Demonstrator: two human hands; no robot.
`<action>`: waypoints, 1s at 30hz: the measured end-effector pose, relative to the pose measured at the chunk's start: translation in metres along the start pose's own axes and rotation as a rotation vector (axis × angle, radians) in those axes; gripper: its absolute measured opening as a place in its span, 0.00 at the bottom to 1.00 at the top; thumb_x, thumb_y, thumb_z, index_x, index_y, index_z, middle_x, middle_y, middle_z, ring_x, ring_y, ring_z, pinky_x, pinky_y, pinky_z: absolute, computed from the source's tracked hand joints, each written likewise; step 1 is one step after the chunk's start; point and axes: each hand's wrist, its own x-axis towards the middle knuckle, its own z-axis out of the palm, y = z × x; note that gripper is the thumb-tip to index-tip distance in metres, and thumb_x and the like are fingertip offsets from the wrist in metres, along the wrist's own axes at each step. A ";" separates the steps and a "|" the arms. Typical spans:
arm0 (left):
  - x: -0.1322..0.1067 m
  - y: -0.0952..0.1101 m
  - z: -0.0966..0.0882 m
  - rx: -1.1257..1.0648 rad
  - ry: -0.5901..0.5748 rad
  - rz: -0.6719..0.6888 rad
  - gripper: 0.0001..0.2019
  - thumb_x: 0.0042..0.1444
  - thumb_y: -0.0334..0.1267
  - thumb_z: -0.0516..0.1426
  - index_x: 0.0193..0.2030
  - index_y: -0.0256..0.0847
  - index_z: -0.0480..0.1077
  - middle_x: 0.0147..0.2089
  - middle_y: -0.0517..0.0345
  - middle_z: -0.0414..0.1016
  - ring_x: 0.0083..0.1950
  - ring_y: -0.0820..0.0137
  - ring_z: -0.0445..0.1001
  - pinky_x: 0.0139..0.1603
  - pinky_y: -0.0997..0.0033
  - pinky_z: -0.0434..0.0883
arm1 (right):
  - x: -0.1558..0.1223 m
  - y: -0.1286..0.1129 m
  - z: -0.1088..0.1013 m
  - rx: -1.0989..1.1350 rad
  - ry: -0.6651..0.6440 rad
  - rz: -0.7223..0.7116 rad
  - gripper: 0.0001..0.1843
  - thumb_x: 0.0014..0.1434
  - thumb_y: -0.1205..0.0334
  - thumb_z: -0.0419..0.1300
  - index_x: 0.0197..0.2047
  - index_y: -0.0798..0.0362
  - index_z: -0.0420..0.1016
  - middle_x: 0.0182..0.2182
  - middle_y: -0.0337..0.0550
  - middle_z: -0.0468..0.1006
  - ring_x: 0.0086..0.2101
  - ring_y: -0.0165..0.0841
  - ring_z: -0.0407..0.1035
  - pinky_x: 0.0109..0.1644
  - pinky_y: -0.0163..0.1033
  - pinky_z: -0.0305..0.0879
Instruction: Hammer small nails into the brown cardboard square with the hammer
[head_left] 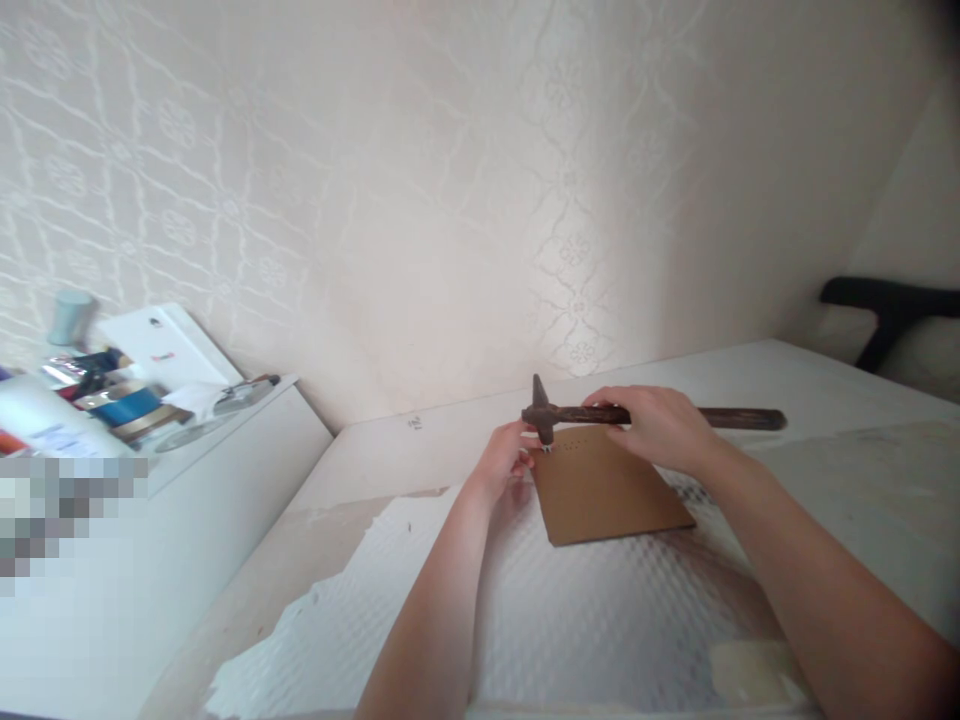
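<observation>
My right hand (pixel 656 428) is closed round the dark handle of a hammer (pixel 724 418), gripping it close to the head. The hammer's head points down at the far left corner of a brown cardboard sheet (pixel 607 490) that lies on white bubble wrap (pixel 570 600). My left hand (pixel 504 460) is pinched at that same corner, right under the hammer head, holding something too small to name. A row of small holes or dots runs along the cardboard's far edge.
The bubble wrap covers a pale table (pixel 862 400) against a patterned wall. A white cabinet (pixel 225 450) at left carries tape rolls, a pale cup (pixel 71 315) and other clutter. A dark chair part (pixel 889 300) shows at the far right.
</observation>
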 end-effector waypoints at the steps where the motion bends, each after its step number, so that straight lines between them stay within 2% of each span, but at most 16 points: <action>1: 0.000 0.000 0.000 0.006 -0.001 0.003 0.17 0.51 0.47 0.53 0.42 0.38 0.71 0.38 0.51 0.77 0.20 0.80 0.58 0.20 0.79 0.46 | 0.000 0.000 0.000 -0.006 -0.010 -0.004 0.19 0.50 0.67 0.54 0.44 0.42 0.76 0.38 0.35 0.81 0.38 0.36 0.73 0.37 0.35 0.62; 19: 0.000 -0.002 -0.001 -0.020 0.009 -0.001 0.19 0.58 0.52 0.50 0.44 0.39 0.69 0.38 0.51 0.76 0.20 0.79 0.60 0.19 0.79 0.47 | -0.001 0.002 0.000 -0.013 -0.032 0.009 0.19 0.50 0.67 0.55 0.44 0.42 0.77 0.37 0.36 0.81 0.37 0.36 0.73 0.37 0.35 0.62; 30: 0.002 -0.002 -0.001 -0.019 0.013 -0.008 0.20 0.57 0.53 0.51 0.45 0.39 0.70 0.36 0.52 0.75 0.20 0.79 0.60 0.19 0.79 0.48 | 0.000 0.003 0.000 -0.004 -0.044 0.023 0.19 0.51 0.66 0.54 0.45 0.41 0.76 0.37 0.35 0.81 0.38 0.37 0.73 0.37 0.36 0.62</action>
